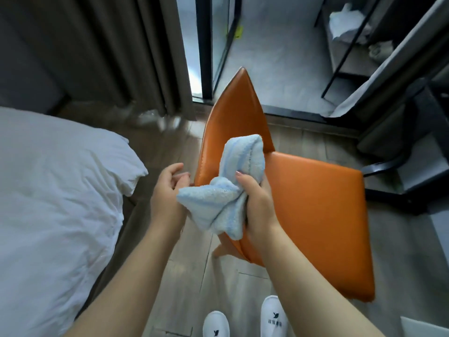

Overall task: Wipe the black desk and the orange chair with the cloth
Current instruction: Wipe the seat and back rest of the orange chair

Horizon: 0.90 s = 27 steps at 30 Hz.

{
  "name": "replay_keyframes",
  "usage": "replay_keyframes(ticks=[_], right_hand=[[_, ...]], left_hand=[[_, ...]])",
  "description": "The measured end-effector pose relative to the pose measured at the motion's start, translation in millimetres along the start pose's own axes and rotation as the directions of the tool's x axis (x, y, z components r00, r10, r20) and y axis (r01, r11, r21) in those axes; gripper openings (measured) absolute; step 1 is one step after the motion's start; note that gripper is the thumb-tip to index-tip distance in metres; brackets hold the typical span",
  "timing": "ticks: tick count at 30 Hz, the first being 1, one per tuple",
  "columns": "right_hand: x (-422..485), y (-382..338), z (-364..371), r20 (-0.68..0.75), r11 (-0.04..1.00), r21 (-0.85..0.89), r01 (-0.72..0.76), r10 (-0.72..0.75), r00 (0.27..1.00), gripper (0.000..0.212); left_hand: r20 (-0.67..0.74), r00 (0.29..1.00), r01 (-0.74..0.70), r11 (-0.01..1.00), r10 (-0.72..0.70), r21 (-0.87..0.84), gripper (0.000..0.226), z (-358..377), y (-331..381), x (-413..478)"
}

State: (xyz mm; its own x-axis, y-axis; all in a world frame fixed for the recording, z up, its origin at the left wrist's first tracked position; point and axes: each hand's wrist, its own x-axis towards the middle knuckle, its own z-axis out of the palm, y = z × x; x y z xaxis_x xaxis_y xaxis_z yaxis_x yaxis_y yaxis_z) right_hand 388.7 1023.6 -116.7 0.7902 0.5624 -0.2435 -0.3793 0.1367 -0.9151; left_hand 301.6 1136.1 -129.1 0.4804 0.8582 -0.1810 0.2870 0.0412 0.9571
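The orange chair (313,205) stands right in front of me, its backrest on the left and its seat reaching to the right. My right hand (257,203) grips a bunched light-blue striped cloth (226,190) above the near left corner of the seat. My left hand (167,190) hovers just left of the cloth beside the backrest, fingers loosely curled and holding nothing. A dark desk edge (422,108) shows at the far right, mostly out of view.
A bed with white bedding (56,190) fills the left side. Grey curtains (109,52) hang at the back left beside a glass door (213,45). A black metal rack (352,52) stands back right. My white slippers (273,317) are on the wooden floor.
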Motion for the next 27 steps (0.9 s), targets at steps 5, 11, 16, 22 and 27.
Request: replay_keyframes(ticks=[5,11,16,22,27], right_hand=[[-15,-20,-2,-0.114,0.998,-0.067,-0.003,-0.004,0.993,0.032],[-20,-24,-11,-0.135,0.995,-0.091,-0.032,0.019,0.991,0.020],[-5,-18,-20,-0.152,0.994,-0.084,-0.076,0.062,0.986,0.041],[30,-4,15,0.053,0.965,-0.249,-0.084,0.100,0.994,0.074],[45,28,36,-0.067,0.916,-0.369,-0.155,0.140,0.988,0.092]], left_hand=[[0.151,0.988,-0.015,0.999,0.007,0.051,0.018,0,38,2],[0.182,0.982,0.015,0.988,-0.044,0.156,0.017,4,56,7],[0.178,0.981,0.025,0.967,-0.072,0.253,0.031,14,58,22],[0.179,0.977,0.058,0.958,-0.111,0.280,0.028,36,61,62],[0.224,0.967,0.043,0.942,-0.124,0.334,0.031,48,54,81]])
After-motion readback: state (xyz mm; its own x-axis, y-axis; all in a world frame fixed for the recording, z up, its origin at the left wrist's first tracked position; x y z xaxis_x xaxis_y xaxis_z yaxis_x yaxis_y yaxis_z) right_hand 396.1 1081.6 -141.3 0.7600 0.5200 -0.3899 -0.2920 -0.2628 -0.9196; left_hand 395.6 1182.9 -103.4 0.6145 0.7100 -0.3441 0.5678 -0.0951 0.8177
